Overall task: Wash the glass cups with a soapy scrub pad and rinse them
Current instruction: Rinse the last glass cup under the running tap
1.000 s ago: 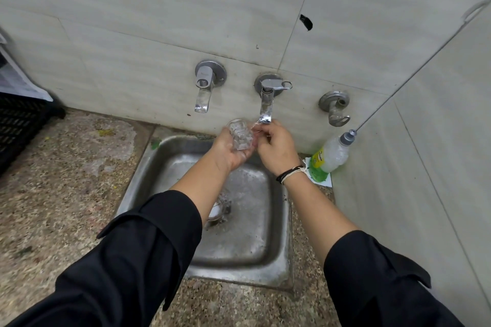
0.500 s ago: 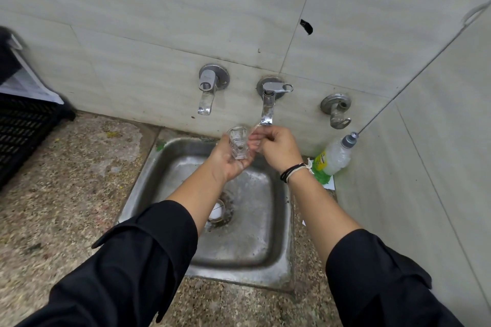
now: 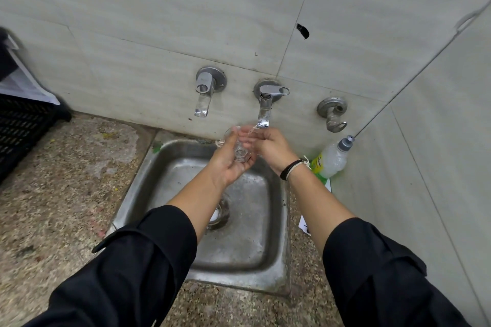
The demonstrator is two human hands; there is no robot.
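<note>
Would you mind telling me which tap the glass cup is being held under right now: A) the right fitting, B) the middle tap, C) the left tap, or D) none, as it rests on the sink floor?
B: the left hand holds the glass cup just below the spout of the middle tap, above the sink.

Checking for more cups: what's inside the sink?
In the sink, a small round object sits at the drain, partly hidden by the left forearm. No scrub pad visible; the sleeves cover the near basin.
</note>
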